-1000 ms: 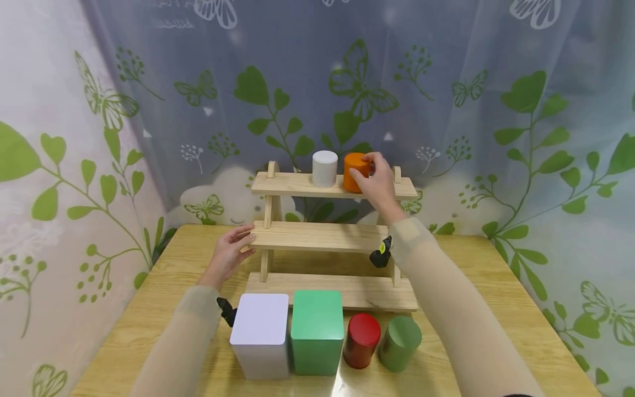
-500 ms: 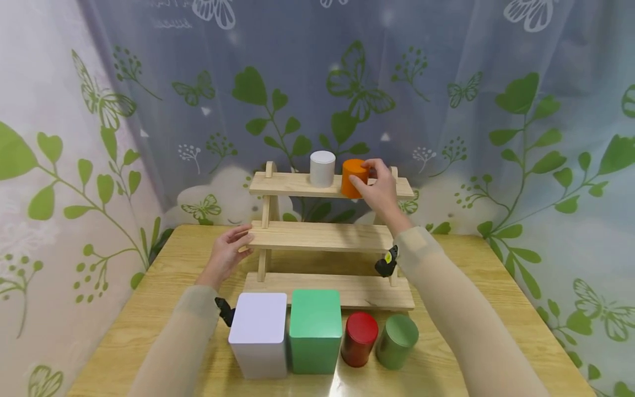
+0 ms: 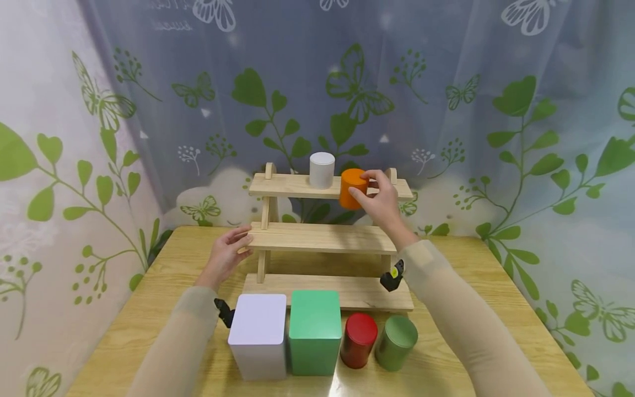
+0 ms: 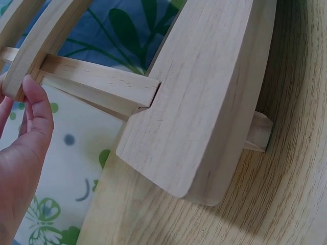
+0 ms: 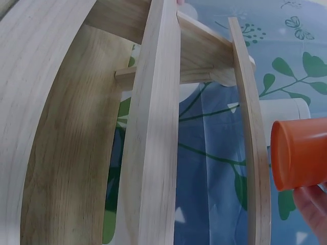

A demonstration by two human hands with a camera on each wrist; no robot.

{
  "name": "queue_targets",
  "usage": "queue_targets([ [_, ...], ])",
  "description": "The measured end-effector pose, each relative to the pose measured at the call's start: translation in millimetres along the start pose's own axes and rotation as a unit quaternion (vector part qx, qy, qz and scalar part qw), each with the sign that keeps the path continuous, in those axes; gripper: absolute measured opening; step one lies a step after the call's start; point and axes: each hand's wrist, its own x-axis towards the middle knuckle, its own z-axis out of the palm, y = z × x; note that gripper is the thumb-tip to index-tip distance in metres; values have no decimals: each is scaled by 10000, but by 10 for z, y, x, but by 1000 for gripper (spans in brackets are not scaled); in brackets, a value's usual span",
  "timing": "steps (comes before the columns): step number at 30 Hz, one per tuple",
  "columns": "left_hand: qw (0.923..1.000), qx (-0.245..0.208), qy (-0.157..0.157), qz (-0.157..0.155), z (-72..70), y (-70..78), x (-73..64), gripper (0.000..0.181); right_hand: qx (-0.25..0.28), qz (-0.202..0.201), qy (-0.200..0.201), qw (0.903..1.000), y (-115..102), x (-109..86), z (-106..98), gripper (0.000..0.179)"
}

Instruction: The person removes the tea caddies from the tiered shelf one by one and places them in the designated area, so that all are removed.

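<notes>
My right hand (image 3: 384, 205) grips an orange cylindrical canister (image 3: 352, 190) between thumb and fingers, just in front of the top board of a three-tier wooden display shelf (image 3: 317, 237). In the right wrist view the orange canister (image 5: 301, 153) shows its round base, with fingertips beneath its side. A white canister (image 3: 322, 171) stands on the top board to its left. My left hand (image 3: 228, 256) pinches the left end of the middle board. The left wrist view has that hand (image 4: 25, 138) with its thumb against the board's end; the other fingers are partly hidden behind.
On the wooden table (image 3: 144, 314), before the lowest board, stand a white square box (image 3: 259, 336), a green square box (image 3: 315, 333), a red canister (image 3: 359, 341) and a green canister (image 3: 396, 343). A patterned curtain (image 3: 436, 71) hangs close behind the shelf.
My right hand has drawn the orange canister off the top board, forward and slightly down. The left hand stays on the middle board's end.
</notes>
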Motion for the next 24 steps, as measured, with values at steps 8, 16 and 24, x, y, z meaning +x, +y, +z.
queue_targets([
  [8,10000,41,-2,-13,17,10,6,48,109,-94,-23,9999,-259,-164,-67,33],
  [16,10000,40,43,-3,24,4,-8,47,206,-385,-156,9989,-221,-287,-129,31],
  [24,10000,70,-22,26,-5,-7,-7,47,276,-526,-108,9982,-301,-392,-225,32],
])
